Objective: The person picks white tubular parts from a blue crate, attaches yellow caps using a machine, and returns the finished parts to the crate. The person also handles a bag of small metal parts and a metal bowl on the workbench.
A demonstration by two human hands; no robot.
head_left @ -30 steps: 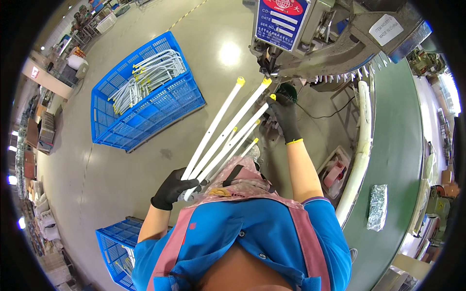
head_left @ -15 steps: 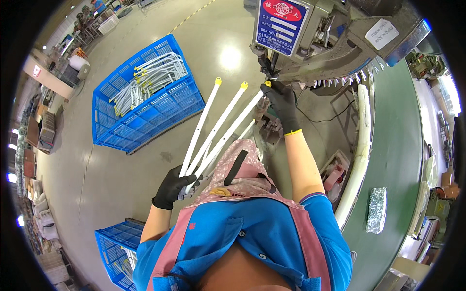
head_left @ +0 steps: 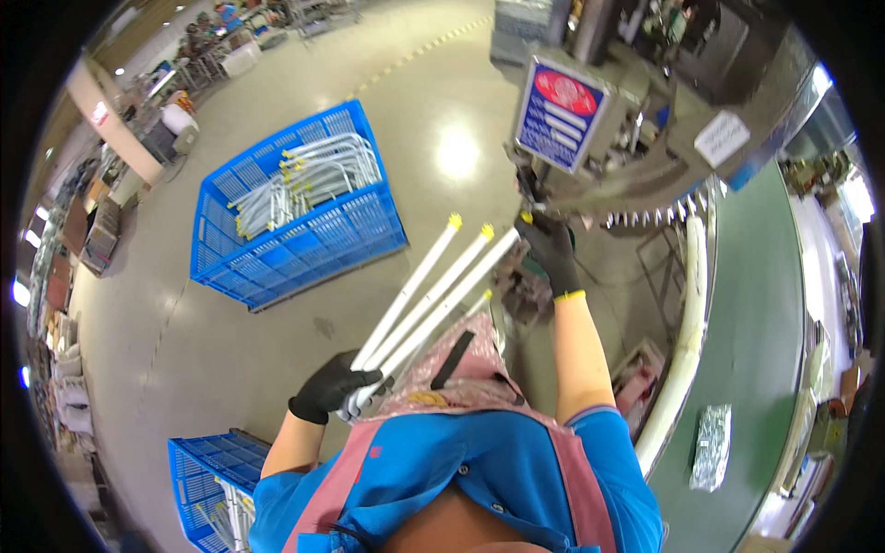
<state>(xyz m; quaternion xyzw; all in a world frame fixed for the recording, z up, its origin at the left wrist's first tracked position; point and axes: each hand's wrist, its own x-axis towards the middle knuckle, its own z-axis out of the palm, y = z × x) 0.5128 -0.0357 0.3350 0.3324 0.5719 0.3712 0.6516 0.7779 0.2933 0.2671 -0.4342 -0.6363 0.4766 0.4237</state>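
Several white tubes [head_left: 426,311] with yellow ends are bunched in my black-gloved left hand [head_left: 334,387], fingers closed round their lower ends. From there they fan out, slanting up to the right. My right hand [head_left: 553,256], also black-gloved, grips the upper end of the rightmost tube near its yellow tip [head_left: 526,218]. That tip is right under the working head of a large grey machine [head_left: 636,170] with a blue and red plate. The fingertips of my right hand are partly hidden. Another yellow-tipped tube [head_left: 477,306] shows lower, against my pink apron.
A blue plastic crate [head_left: 323,226] full of bent white tubes stands on the floor ahead left; a second blue crate [head_left: 189,479] is at the lower left. To the right runs a green conveyor belt [head_left: 751,304] carrying a clear plastic packet [head_left: 712,447]. A long, pale wrapped roll [head_left: 687,323] edges it.
My view has tipped upward, so the scene sits lower in the picture. Both hands keep their hold; the tubes in my left hand lie slightly closer together.
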